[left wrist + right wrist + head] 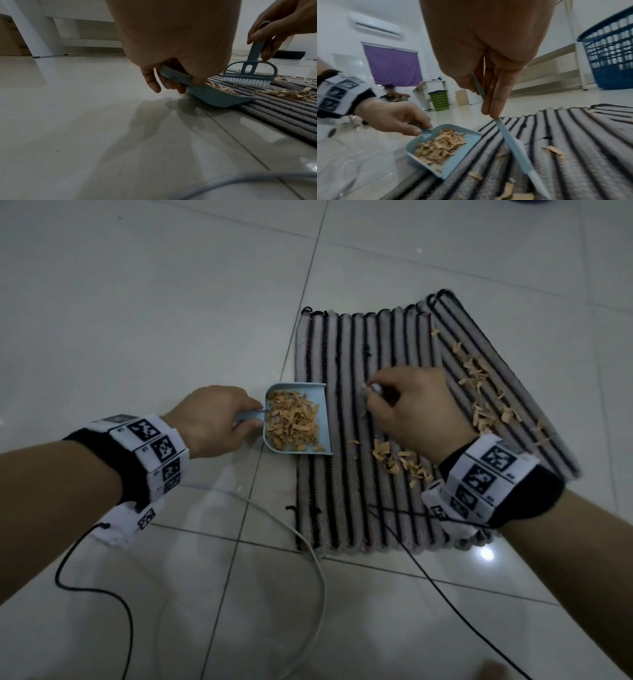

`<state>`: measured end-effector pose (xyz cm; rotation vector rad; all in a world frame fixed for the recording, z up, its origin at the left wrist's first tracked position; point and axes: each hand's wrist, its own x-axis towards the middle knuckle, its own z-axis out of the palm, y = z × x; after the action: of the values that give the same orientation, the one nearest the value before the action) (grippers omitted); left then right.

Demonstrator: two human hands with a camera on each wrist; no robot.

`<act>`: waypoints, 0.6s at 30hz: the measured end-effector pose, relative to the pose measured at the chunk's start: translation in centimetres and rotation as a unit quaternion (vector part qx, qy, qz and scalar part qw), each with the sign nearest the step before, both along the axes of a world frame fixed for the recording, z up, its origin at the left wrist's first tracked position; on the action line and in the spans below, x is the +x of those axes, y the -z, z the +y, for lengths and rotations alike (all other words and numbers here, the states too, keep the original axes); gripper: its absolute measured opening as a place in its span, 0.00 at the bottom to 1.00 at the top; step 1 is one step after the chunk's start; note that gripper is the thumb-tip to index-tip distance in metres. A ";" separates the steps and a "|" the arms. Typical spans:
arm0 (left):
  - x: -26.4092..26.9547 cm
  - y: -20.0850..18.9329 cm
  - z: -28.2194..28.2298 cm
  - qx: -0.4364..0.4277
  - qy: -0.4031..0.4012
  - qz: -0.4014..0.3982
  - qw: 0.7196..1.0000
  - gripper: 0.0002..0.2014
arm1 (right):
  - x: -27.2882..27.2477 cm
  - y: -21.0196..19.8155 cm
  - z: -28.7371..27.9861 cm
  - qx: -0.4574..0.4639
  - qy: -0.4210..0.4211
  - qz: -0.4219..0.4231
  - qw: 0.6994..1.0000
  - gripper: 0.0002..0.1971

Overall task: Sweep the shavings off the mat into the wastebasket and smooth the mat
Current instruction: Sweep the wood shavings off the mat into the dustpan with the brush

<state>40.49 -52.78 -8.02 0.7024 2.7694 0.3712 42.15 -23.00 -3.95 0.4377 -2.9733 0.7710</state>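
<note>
A grey-and-black striped mat [342, 508] lies on the tiled floor, its right part turned over at an angle. Tan shavings [479, 392] are strewn over that right part, and a smaller heap [400, 460] lies near my right wrist. My left hand [246, 416] grips the handle of a light blue dustpan [327, 422], which sits at the mat's left edge and holds a pile of shavings [291, 422]. My right hand [376, 395] pinches the handle of a small blue brush [248, 75], whose white bristles rest on the mat just right of the dustpan [214, 97].
A tall blue slatted basket [611, 54] stands beyond the mat's far side. A green basket [439, 100] stands further off by a white desk, with a person [393, 94] sitting near it. A white cable [318, 570] and a black cable [445, 587] trail over the floor.
</note>
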 end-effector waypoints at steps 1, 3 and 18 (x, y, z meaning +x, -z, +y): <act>0.0 0.0 0.0 -0.003 -0.001 -0.003 1.000 0.17 | 0.2 -0.1 -0.6 -0.008 -0.008 0.002 1.000 0.15; 0.0 -0.1 -0.1 -0.004 -0.002 -0.005 1.000 0.18 | 0.1 -0.9 -1.0 -0.032 -0.001 0.008 0.999 0.15; 0.3 0.1 0.0 0.002 0.004 -0.020 1.000 0.19 | 2.0 -3.8 6.5 0.127 0.048 0.014 0.991 0.09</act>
<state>40.78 -52.78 -8.11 0.6996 2.7285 0.3854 44.12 -16.51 -0.16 0.3068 -3.0489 0.3763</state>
